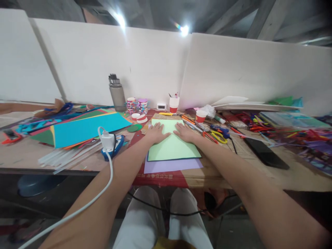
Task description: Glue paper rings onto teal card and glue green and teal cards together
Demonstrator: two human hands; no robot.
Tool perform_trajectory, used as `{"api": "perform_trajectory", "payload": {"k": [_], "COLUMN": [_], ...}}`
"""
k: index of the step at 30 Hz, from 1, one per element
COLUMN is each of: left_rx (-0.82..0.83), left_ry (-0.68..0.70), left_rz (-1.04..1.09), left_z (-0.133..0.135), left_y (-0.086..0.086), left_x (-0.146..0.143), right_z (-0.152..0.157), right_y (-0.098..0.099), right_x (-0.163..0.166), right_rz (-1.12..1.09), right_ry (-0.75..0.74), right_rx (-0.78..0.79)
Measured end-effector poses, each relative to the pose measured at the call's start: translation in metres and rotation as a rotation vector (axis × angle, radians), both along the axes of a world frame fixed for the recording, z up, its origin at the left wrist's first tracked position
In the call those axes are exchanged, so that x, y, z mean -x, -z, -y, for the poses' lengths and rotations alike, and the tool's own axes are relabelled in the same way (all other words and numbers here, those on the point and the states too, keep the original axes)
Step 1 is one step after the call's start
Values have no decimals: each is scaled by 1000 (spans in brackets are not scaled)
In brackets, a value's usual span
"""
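The green paper (173, 149) lies on the table (210, 177) straight in front of the person. With it as the centre of the clock and twelve pointing away from the body, the left hand (156, 134) rests on it at about ten o'clock and the right hand (184, 132) at about two. Both palms face down; the fingers are slightly spread, pinching nothing, and the thumbs point inward with a gap between them. A dark edge shows under the near side of the green paper, and purple paper (171, 167) sticks out beneath at six o'clock. A cup with pens (174, 104) stands at twelve, and scissors (220, 137) lie at three, with a phone (266, 152) farther out. Blue paper (88, 128) lies beyond a white plug (108, 140) towards nine, and a bottle (117, 97) stands between ten and eleven.
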State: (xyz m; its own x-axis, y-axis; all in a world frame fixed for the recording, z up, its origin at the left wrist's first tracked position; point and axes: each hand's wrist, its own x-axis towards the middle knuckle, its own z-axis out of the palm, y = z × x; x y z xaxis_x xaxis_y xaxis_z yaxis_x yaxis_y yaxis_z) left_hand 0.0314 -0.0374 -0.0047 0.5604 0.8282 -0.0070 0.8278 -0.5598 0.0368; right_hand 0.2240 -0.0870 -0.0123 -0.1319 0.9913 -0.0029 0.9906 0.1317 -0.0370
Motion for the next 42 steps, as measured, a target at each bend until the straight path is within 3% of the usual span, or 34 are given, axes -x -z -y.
{"api": "perform_trajectory", "payload": {"k": [4,10,16,19,23,26,28,32,35,38,42], "left_rx": [9,-15,-17,-20,-95,-181,-135,53,39,-25,-137], "left_ry": [-7,0,15,8,28,65,119,155,108,87,137], "left_rz": [11,14,10,31,93,136,117,50,44,71,245], "left_z": [2,-3,-5,-2,2,1,-3,-13,-19,-22,-22], "left_y": [-2,3,5,4,-2,-7,-9,-5,-1,-1,-8], "left_x": [0,0,1,1,3,6,9,11,10,9,13], "right_z": [10,10,18,28,45,52,51,39,31,35,55], "right_y": [-8,-13,-4,-15,-37,-47,-45,-27,-18,-26,-45], "right_x": [-1,24,31,26,19,15,14,13,13,14,19], "right_rz": [31,-49,-198,-308,-444,-438,-422,-279,-226,-275,-330], "right_ry": [7,-28,-26,-27,-174,-228,-239,-196,-178,-181,-360], "right_rx": [-3,-111,19,-35,7,48,49,31,93,86,147]}}
